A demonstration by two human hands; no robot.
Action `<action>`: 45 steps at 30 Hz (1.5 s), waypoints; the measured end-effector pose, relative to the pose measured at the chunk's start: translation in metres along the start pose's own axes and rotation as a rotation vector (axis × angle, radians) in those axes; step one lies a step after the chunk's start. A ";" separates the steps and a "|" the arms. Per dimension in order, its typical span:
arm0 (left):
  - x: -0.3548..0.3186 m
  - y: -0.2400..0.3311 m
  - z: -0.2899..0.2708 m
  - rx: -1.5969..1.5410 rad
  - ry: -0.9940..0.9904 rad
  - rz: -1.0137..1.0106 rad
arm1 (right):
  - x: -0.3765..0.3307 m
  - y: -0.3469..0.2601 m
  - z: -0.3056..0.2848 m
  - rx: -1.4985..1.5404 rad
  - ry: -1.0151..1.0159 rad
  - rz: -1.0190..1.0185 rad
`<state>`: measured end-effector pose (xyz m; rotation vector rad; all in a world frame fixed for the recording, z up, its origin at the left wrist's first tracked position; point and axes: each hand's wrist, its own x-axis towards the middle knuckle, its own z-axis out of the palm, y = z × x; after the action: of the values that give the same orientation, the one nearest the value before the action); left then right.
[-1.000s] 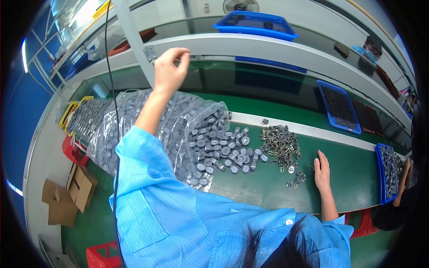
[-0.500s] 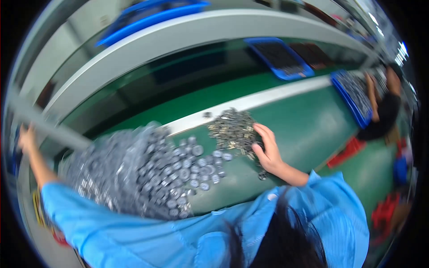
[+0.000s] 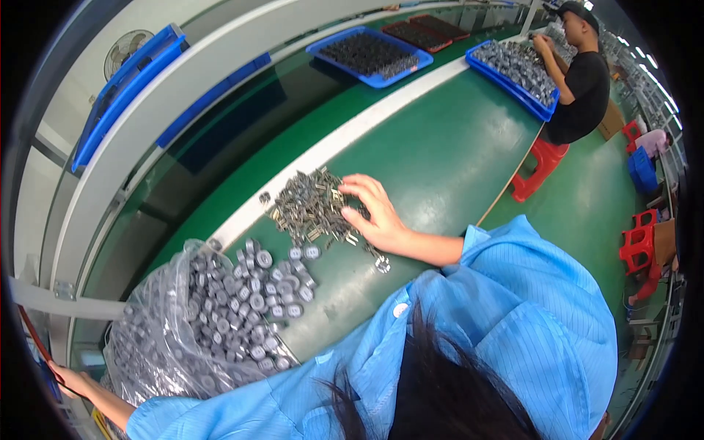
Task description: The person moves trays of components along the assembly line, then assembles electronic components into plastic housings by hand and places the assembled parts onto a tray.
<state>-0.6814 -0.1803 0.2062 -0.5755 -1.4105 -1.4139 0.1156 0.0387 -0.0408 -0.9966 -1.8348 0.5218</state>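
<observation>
My right hand (image 3: 375, 218) rests at the right edge of a pile of small metal-and-dark clip-like parts (image 3: 312, 205), fingers apart and slightly bent, touching the pile. A small round silver piece (image 3: 382, 265) lies below it. Out at the far left, my left hand (image 3: 72, 380) reaches past the frame post, its fingers closed at a thin dark edge or cord that I cannot make out. Between my arms, grey round knob-like parts (image 3: 246, 297) spill from a clear plastic bag (image 3: 158, 323) onto the green table (image 3: 418, 154).
At the far right, a person in black (image 3: 583, 92) works at a blue tray of parts (image 3: 546, 108). Another blue tray (image 3: 418, 62) and red trays (image 3: 449, 42) sit beyond the white strip (image 3: 359, 125). A metal post (image 3: 95, 306) crosses near my left arm. Red stools (image 3: 539, 169) stand on the floor.
The view has swung right, showing more of the co-worker and floor. My right hand stays at the parts pile; my left hand stays stretched out at the far left, now lower in view.
</observation>
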 end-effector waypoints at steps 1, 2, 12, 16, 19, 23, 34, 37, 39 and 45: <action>-0.012 0.011 -0.015 0.052 -0.083 0.019 | 0.000 0.003 0.000 0.021 0.031 -0.005; -0.036 0.044 -0.019 0.089 -0.178 0.034 | -0.003 0.007 -0.004 0.026 0.073 0.001; -0.132 0.191 -0.195 0.158 -0.443 0.384 | 0.009 0.008 -0.048 0.081 0.292 -0.123; -0.189 0.278 -0.242 -0.117 -0.654 0.344 | 0.007 0.021 -0.082 0.248 0.201 -0.132; -0.252 0.328 -0.210 -0.515 -1.039 0.342 | 0.016 0.005 -0.110 0.667 -0.156 0.312; -0.348 0.450 -0.144 -1.011 -1.487 0.405 | 0.025 0.008 -0.141 1.092 -0.661 0.573; -0.486 0.532 -0.127 -1.036 -1.660 0.820 | -0.015 0.126 -0.222 0.315 0.279 0.618; -0.503 0.521 -0.115 -0.897 -1.634 0.837 | 0.002 0.145 -0.217 0.235 0.217 0.650; -0.504 0.515 -0.107 -0.758 -1.515 0.819 | 0.010 0.160 -0.219 0.118 0.154 0.637; -0.452 0.505 -0.035 -0.664 -1.387 0.394 | 0.033 0.136 -0.216 -0.505 0.183 0.158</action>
<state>-0.0614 0.0295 0.0290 -2.4365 -1.5747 -1.0746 0.3561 0.1296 -0.0204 -1.4834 -1.7654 0.0463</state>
